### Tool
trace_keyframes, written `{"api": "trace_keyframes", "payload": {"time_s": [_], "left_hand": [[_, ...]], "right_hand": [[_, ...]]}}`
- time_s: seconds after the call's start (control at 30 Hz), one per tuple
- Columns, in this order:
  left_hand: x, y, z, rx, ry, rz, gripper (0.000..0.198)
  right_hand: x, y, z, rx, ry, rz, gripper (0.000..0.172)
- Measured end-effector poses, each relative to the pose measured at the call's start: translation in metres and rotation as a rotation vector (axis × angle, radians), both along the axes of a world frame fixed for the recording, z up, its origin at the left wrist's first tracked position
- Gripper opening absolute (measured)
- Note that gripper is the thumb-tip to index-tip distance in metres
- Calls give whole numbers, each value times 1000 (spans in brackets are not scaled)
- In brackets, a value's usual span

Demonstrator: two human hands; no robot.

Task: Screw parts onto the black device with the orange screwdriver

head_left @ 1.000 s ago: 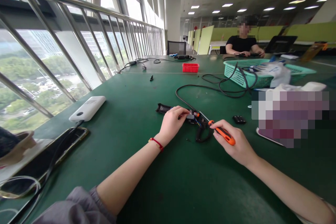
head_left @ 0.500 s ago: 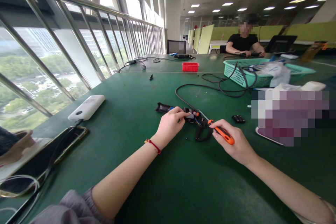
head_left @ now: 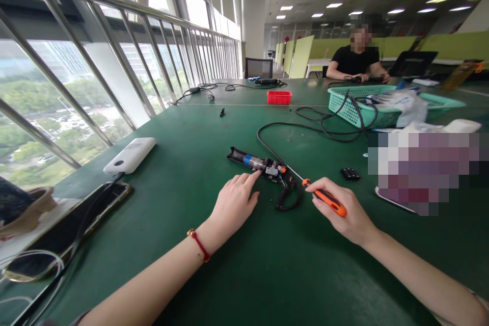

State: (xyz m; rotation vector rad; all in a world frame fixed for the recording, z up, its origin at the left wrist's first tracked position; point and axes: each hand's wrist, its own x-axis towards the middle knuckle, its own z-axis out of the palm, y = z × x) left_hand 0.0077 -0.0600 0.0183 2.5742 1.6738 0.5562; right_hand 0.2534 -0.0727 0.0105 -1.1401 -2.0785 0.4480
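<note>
On the green table lies an opened black power tool point(head_left: 252, 161), its motor, wires and switch parts exposed, with a black cable running from its right end. My left hand point(head_left: 237, 199) is beside its near edge, fingers stretched out, the index fingertip at the tool's housing; whether it presses on it I cannot tell. My right hand point(head_left: 342, 209) grips an orange and black screwdriver point(head_left: 329, 200). The screwdriver's shaft points up and left, its tip by the orange part at the tool's right end. A loop of black casing or cable curves below that end.
To the right lie a small black part point(head_left: 350, 173) and a blurred-out item point(head_left: 424, 173). Farther back are a red tray point(head_left: 279, 97) and a green basket point(head_left: 346, 108). A white power bank point(head_left: 130, 156) and a phone point(head_left: 72, 234) lie left. A person point(head_left: 356, 61) sits across.
My left hand has drawn back left and down from the tool's inner parts, uncovering the motor, and its fingers have spread. My right hand still holds the screwdriver in nearly the same place.
</note>
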Motion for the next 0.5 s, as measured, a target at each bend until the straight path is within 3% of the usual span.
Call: {"api": "trace_keyframes", "payload": {"time_s": [0.13, 0.5], "left_hand": [[8, -13, -3, -47, -81, -7, 20], [15, -13, -10, -93, -224, -74, 5]], "right_hand": [[0, 0, -1, 12, 6, -7, 16], [-1, 0, 1, 6, -8, -9, 15]]}}
